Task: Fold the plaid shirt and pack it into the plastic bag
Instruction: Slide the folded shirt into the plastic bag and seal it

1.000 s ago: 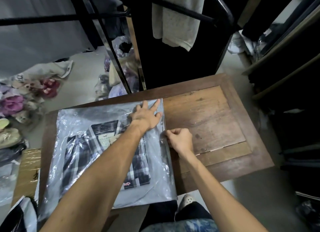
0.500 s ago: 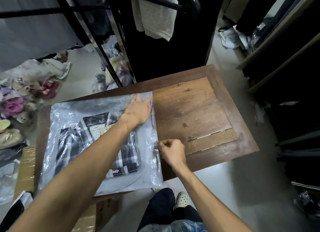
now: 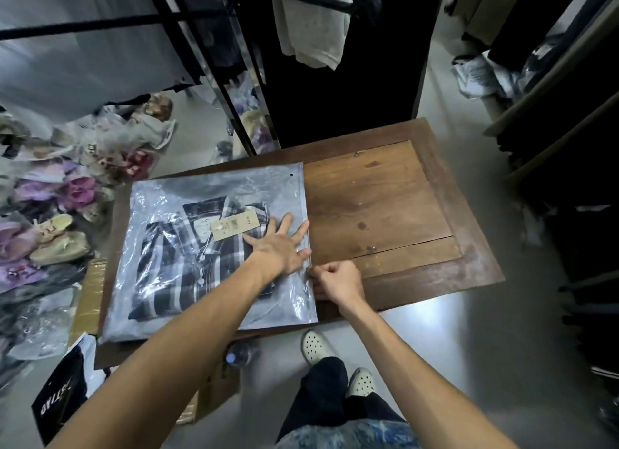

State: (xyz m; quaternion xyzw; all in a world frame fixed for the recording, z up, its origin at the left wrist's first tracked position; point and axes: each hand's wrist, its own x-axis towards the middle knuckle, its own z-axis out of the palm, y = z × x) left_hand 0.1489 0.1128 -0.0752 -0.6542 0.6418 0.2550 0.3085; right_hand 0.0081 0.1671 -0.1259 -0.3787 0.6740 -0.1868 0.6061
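Observation:
The folded dark plaid shirt (image 3: 177, 267), with a tan tag on its collar, lies inside a clear plastic bag (image 3: 268, 187) flat on the left half of the wooden table (image 3: 385, 207). My left hand (image 3: 278, 247) presses flat on the bag, fingers spread, near its right edge. My right hand (image 3: 338, 281) is closed, its fingers pinching the bag's right edge strip just below the left hand.
A black clothes rack (image 3: 234, 90) with hanging garments stands behind the table. Shoes and plush items (image 3: 60, 220) litter the floor at left. Cardboard boxes (image 3: 87, 297) and a black bag (image 3: 63, 391) sit by the table's near left corner. Dark shelving (image 3: 569, 147) is at right.
My left hand has slid down the bag's right edge toward me. My right hand has also worked down that edge, still pinching it. The camera view has shifted.

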